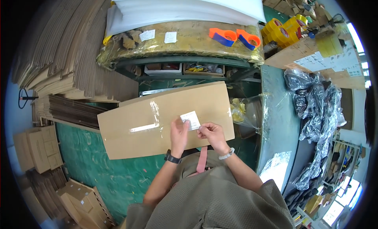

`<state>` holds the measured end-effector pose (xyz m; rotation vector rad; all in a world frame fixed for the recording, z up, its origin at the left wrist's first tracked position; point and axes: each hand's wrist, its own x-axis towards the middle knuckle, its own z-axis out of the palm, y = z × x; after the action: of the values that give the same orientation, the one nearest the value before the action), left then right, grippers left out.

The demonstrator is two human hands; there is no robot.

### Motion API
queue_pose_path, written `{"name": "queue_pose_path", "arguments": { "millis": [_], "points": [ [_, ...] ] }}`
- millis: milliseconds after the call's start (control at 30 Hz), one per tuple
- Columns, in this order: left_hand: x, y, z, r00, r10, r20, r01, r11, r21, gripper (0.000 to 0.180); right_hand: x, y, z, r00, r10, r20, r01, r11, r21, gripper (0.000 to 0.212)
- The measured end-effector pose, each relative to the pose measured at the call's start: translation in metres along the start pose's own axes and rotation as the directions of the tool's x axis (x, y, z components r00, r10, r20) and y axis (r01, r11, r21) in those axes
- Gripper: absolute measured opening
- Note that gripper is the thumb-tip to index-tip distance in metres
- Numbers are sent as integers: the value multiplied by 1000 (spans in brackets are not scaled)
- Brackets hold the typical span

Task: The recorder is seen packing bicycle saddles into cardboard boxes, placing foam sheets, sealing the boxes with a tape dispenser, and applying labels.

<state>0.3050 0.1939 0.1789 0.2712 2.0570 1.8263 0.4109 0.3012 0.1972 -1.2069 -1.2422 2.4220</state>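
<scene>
A flat brown box (pixel 157 120), sealed along its middle with a strip of clear tape (pixel 149 118), lies in front of the person, above a green floor. Both hands meet at its right part, over a small white label (pixel 191 119).

The left hand (pixel 179 133), with a black watch at the wrist, has its fingers (pixel 180 124) closed narrowly on the label's left edge. The right hand (pixel 210 133), with a pale bead bracelet, pinches the label's lower right corner between thumb and fingers (pixel 201 129). The label lies tilted against the box top; whether it is stuck down or lifted, I cannot tell.

Beyond the box stands a counter (pixel 185 42) wrapped in film. On it rest two orange and blue tape dispensers (pixel 234 37), two white paper slips and a stack of white foam sheets (pixel 185 8). Yellow tape rolls (pixel 283 29) sit to the right of the dispensers. Flattened cardboard (pixel 67 51) is piled at the left, smaller folded boxes (pixel 39 150) lower left, and dark crinkled plastic bags (pixel 319 111) hang at the right.
</scene>
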Motion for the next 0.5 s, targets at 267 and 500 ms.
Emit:
{"name": "queue_pose_path", "arguments": {
  "millis": [267,500],
  "points": [
    [-31,9,-6,929,-118,350,101,993,67,16,-2,-1,-11,993,13,119,-10,1000,-19,13],
    [-29,-1,16,878,-218,425,233,972,18,18,-3,-1,-40,988,68,136,-74,996,40,14]
  ]
}}
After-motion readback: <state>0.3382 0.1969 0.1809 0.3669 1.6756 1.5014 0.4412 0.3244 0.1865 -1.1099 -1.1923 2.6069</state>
